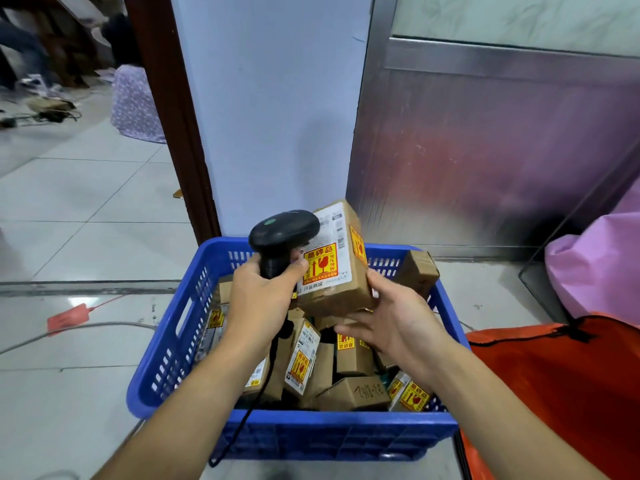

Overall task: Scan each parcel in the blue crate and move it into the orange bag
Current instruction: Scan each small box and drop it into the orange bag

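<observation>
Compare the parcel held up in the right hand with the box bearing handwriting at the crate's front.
The held parcel is held above the blue crate by the right hand; the handwritten box lies among others inside it. The held parcel shows a white label and yellow-red stickers; the handwritten box shows bare cardboard with pen marks. Both are brown cardboard.

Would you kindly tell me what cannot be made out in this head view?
Head view: label print on the held parcel is too small and blurred.
Head view: lower parcels in the blue crate, partly hidden by others and the forearms.
Head view: orange bag, cut off by right and bottom edges.
</observation>
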Demonstrator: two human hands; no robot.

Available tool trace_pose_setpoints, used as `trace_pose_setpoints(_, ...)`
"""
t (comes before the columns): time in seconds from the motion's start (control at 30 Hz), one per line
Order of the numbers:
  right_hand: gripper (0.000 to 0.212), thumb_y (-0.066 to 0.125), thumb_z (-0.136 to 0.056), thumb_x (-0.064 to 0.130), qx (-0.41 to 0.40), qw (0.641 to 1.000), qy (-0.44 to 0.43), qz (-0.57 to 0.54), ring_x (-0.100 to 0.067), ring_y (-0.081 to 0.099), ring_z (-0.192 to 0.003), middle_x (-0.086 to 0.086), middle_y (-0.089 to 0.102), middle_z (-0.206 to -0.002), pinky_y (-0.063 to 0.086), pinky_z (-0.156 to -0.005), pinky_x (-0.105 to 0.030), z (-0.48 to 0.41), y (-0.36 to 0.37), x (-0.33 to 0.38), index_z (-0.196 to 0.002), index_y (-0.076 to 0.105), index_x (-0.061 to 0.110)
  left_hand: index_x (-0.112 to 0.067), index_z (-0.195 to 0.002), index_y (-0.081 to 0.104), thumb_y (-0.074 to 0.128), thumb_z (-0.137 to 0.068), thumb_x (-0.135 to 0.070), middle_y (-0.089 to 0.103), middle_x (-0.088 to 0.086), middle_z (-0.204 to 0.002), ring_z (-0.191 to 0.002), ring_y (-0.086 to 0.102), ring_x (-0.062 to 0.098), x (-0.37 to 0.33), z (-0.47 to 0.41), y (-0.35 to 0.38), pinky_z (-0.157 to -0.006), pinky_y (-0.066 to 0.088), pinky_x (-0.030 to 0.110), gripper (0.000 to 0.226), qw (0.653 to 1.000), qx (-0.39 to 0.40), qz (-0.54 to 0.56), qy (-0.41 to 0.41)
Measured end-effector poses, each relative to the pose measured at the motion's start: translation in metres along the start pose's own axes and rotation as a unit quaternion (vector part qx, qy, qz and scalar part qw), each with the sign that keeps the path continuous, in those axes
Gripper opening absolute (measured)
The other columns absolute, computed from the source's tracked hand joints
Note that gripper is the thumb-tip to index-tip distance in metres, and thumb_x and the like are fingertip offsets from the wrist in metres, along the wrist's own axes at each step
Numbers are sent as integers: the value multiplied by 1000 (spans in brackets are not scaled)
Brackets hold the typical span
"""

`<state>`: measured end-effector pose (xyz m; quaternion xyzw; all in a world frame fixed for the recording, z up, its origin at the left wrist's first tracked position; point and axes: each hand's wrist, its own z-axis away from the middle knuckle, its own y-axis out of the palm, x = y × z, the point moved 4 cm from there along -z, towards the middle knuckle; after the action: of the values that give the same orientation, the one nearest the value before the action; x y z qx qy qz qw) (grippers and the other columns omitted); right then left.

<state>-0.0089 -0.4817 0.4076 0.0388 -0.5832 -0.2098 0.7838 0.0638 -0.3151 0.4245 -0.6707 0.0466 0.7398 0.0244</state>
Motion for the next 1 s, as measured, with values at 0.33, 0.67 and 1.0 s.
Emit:
trace_pose_setpoints(0.33,46,76,-90,39,-1,977,-12,213,-12,73,-100,8,71,-114,64,-73,-31,-1,7,0,-129,53,33,-30,-91,70,79,-90,-27,78,-7,-88,-88,75,15,-5,4,4,-85,63,47,10,990,18,-122,72)
trace_pose_setpoints(0.67,48,80,-87,22,-66,981,6,181,-19,76,-101,0,77,-115,63,-84,-38,-13,-53,13,-128,55,24,-11,-99,74,73,-92,-9,76,8,-76,-50,56,13,-12,3,-4,-50,50,21,7,998,45,-26,24)
trace_pose_setpoints(1.0,59,83,-82,14,-115,976,35,181,-23,72,-112,2,76,-117,56,-102,-49,-28,-98,-7,-131,54,26,-6,-79,66,73,-94,-18,60,3,-59,-48,51,14,-5,25,10,-49,47,24,20,994,92,-58,-15)
